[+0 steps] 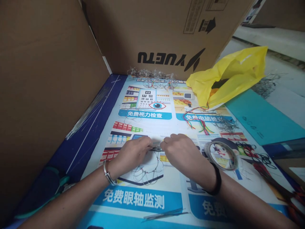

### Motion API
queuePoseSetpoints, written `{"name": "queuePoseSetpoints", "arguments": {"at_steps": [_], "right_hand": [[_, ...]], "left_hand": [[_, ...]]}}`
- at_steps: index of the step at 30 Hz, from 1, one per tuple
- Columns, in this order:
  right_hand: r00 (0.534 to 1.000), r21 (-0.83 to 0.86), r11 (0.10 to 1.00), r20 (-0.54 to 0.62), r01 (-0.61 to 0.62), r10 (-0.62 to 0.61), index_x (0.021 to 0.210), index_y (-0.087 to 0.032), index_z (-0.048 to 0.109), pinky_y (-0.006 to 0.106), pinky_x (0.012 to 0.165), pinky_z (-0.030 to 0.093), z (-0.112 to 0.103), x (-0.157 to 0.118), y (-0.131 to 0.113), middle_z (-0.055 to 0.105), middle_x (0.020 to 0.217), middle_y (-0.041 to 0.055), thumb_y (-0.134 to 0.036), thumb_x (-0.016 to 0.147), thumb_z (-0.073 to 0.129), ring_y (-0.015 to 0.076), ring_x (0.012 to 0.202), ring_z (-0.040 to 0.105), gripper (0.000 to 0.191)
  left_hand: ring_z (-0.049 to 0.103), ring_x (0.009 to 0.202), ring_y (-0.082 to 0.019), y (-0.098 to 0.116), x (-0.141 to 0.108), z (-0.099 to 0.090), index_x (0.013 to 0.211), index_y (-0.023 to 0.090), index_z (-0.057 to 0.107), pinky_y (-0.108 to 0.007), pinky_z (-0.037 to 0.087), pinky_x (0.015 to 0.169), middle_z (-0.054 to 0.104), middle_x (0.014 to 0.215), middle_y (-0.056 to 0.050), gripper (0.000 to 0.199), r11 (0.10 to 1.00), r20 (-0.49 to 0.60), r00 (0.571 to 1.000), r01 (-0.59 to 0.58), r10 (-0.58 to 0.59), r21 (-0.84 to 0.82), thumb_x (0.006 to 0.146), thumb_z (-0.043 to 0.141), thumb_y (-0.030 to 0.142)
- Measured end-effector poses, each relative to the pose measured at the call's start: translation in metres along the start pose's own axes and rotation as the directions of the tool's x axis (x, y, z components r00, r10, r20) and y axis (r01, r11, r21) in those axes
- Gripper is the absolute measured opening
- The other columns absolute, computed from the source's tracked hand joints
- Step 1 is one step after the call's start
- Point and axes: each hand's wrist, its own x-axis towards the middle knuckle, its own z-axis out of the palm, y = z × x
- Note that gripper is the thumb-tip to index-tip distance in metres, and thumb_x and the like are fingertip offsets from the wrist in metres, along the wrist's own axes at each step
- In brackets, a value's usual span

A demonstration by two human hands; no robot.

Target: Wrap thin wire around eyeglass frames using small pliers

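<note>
Close together over the printed sheet, my left hand and my right hand are both closed, fingertips pinched toward each other. Between them runs a short dark bundle of thin wire, with an end in each hand; its exact make-up is too small to tell. Below it hang or lie thin wire loops with small coloured bits. The fingertips of my right hand are partly hidden behind its knuckles. A roll of clear tape lies just right of my right wrist.
Cardboard walls rise at the left and back. Tangled wire pieces lie along the back. To the right are a yellow bag, coloured cords, cut wires and black loops. Straight wires lie in front.
</note>
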Motion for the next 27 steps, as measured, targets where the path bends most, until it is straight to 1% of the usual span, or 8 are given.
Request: {"name": "queuePoseSetpoints", "arguments": {"at_steps": [4, 7, 14, 18, 24, 27], "right_hand": [[1.000, -0.009, 1.000, 0.008, -0.013, 0.013, 0.067, -0.017, 0.058, 0.032, 0.053, 0.017, -0.001, 0.000, -0.001, 0.059, 0.064, 0.0039, -0.011, 0.077, 0.056, 0.0172, 0.060, 0.049, 0.013], [1.000, -0.012, 1.000, 0.013, -0.018, 0.019, 0.068, -0.018, 0.058, 0.032, 0.053, 0.016, 0.000, -0.001, -0.002, 0.060, 0.065, 0.0037, -0.011, 0.078, 0.056, 0.0182, 0.059, 0.049, 0.013], [0.999, -0.031, 0.999, -0.035, 0.011, -0.012, 0.068, -0.018, 0.057, 0.032, 0.054, 0.017, 0.003, -0.003, -0.002, 0.057, 0.065, 0.0035, -0.010, 0.078, 0.056, 0.0186, 0.063, 0.047, 0.013], [0.999, -0.028, 1.000, -0.029, 0.014, -0.015, 0.067, -0.019, 0.056, 0.033, 0.054, 0.016, 0.002, -0.003, -0.002, 0.057, 0.064, 0.0032, -0.010, 0.078, 0.056, 0.0185, 0.062, 0.046, 0.014], [1.000, -0.028, 1.000, -0.002, 0.013, -0.013, 0.066, -0.018, 0.057, 0.032, 0.054, 0.015, 0.000, -0.001, -0.001, 0.058, 0.064, 0.0033, -0.009, 0.078, 0.055, 0.0175, 0.060, 0.046, 0.016], [1.000, -0.027, 1.000, 0.009, 0.006, -0.006, 0.066, -0.018, 0.057, 0.032, 0.053, 0.014, -0.001, 0.000, -0.001, 0.059, 0.064, 0.0032, -0.009, 0.079, 0.054, 0.0172, 0.059, 0.046, 0.017]], "left_hand": [[0.051, 0.064, -0.012, 0.003, 0.000, 0.000, 0.078, 0.018, 0.050, -0.023, 0.039, 0.056, 0.054, 0.071, 0.000, 0.017, 0.999, -0.002, 1.000, -0.014, 0.014, 0.031, 0.087, 0.036, 0.015], [0.052, 0.065, -0.012, 0.001, -0.001, 0.001, 0.079, 0.018, 0.051, -0.024, 0.039, 0.056, 0.055, 0.071, 0.000, 0.016, 0.999, -0.001, 1.000, 0.001, -0.001, 0.040, 0.087, 0.037, 0.016], [0.051, 0.069, -0.012, -0.008, -0.002, 0.005, 0.081, 0.018, 0.050, -0.025, 0.039, 0.061, 0.056, 0.076, 0.000, 0.013, 0.999, -0.041, 0.999, 0.032, -0.034, -0.040, 0.087, 0.040, 0.015], [0.051, 0.068, -0.012, -0.006, 0.000, 0.003, 0.080, 0.018, 0.050, -0.025, 0.040, 0.061, 0.055, 0.074, 0.000, 0.015, 0.999, -0.028, 0.999, 0.031, -0.032, -0.037, 0.088, 0.039, 0.015], [0.050, 0.067, -0.012, -0.001, -0.001, 0.002, 0.078, 0.017, 0.050, -0.024, 0.039, 0.059, 0.054, 0.073, 0.000, 0.017, 1.000, -0.012, 1.000, -0.007, 0.007, -0.002, 0.088, 0.037, 0.014], [0.051, 0.066, -0.012, 0.001, -0.001, 0.002, 0.078, 0.017, 0.049, -0.024, 0.039, 0.057, 0.054, 0.073, 0.000, 0.017, 1.000, -0.008, 1.000, 0.002, -0.002, 0.014, 0.087, 0.036, 0.014]]}}
